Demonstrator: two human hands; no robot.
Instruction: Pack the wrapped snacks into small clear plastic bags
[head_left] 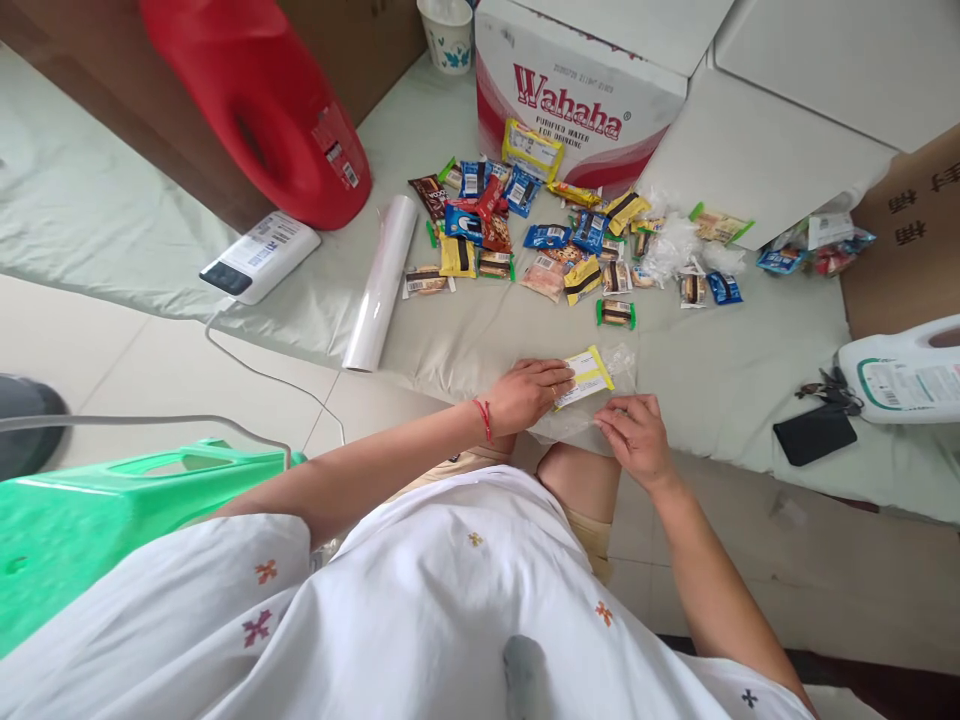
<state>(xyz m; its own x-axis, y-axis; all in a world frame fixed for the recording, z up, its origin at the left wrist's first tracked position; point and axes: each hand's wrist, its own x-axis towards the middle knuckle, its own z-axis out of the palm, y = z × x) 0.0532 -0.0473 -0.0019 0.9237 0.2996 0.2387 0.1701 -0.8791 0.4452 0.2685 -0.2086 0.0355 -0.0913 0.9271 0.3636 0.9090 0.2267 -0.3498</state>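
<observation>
Before me on the cloth-covered surface lies a snack packet [589,375] with a yellow edge and a white label, on a sheet of clear plastic film [574,425]. My left hand [531,392], a red string on its wrist, rests flat with fingers stretched over the packet's left part. To its right, my right hand [636,435] pinches the edge of the film between thumb and fingers. Beyond both hands spreads a loose heap of small wrapped snacks [546,237] in blue, yellow, red and green. Crumpled clear plastic [671,250] sits at the heap's right side.
A roll of clear film [382,285] lies left of the snacks. Nearby are a white power bank [261,257] with a cable and a red jug [262,110]. A Wahaha carton [577,100] stands behind. At right are a black pouch [815,432], keys and a white bottle [904,372].
</observation>
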